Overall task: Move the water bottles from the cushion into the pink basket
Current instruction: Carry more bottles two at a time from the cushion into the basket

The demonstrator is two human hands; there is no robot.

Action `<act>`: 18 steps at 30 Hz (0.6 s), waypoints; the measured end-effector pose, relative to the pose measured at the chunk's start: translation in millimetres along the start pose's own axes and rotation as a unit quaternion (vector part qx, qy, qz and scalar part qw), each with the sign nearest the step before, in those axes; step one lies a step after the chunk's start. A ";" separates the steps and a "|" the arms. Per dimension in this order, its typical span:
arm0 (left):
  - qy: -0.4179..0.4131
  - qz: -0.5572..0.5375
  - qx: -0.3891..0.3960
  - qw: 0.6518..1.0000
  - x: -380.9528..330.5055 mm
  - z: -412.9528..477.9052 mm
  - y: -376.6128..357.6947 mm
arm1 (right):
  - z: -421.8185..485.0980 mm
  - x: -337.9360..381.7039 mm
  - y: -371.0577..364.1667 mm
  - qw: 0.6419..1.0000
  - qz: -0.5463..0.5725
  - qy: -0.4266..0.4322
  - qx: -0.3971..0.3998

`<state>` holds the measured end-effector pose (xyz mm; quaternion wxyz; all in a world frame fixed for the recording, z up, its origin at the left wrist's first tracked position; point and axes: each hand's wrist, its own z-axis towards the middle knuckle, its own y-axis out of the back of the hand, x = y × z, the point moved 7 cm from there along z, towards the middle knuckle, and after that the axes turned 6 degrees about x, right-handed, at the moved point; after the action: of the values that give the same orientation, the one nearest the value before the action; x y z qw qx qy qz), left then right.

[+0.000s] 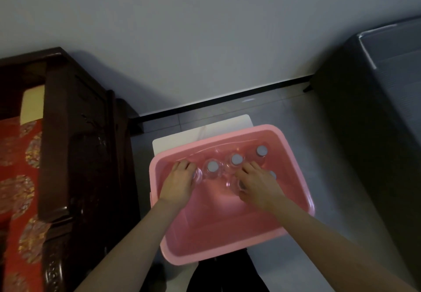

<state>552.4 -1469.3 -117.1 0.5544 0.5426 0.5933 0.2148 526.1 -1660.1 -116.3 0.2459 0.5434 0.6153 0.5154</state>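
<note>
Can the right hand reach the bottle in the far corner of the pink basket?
Probably yes. The right hand is already inside the pink basket, and the far corner bottle stands just beyond its fingertips with nothing between them.

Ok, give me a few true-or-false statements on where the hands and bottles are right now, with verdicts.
1. Both hands are inside the pink basket. True: the left hand and right hand each sit over a bottle.
2. Three bottles with grey caps stand upright along the far side, clear of the hands. True: the caps show at and.
3. The basket sits on the red patterned cushion. False: it rests on a white board on the tiled floor; the cushion is off to the left.
4. The near half of the basket is packed with bottles. False: it is bare.
5. The right hand is lifted clear above the basket rim. False: it is down among the bottles.
</note>
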 end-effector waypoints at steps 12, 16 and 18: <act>0.077 -0.067 -0.177 0.979 -10.3 -69.8 154.2 | -7.2 19.1 167.0 0.971 0.157 -0.017 -0.182; 0.151 -0.111 -0.294 0.937 18.4 -162.1 218.4 | -11.4 93.1 215.5 0.963 0.156 0.055 -0.211; 0.182 -0.122 -0.339 0.915 34.4 -214.4 242.8 | -16.7 137.2 229.7 0.963 0.131 0.093 -0.216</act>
<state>466.9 -1287.2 139.1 0.6092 0.1972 0.6370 0.4291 567.4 -1567.6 131.9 0.2299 0.5024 0.4329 0.7123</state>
